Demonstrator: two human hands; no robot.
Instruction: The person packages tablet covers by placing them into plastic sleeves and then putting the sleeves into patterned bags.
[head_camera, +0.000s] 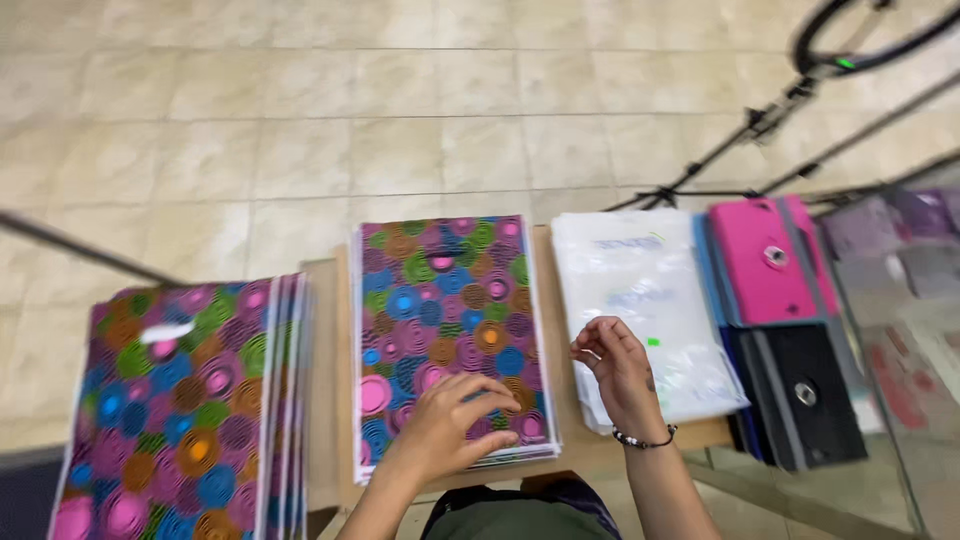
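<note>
A left hand (455, 420) rests flat, fingers spread and grasping nothing, on the near end of a stack of swirl-patterned bags (447, 330) lying on a small wooden counter (600, 455). Just beside it the right hand (615, 365) hovers loosely curled and empty (a beaded bracelet at the wrist), over a pile of clear plastic sleeves (640, 300). The step looks like lifting off the top bag; that calls for pinching a single edge. Further right lie pink and black tablet cases (790, 330); left, another bag stack (185, 410). Beyond, beige tiled floor (300, 100) and a stand's legs (770, 130).
</note>
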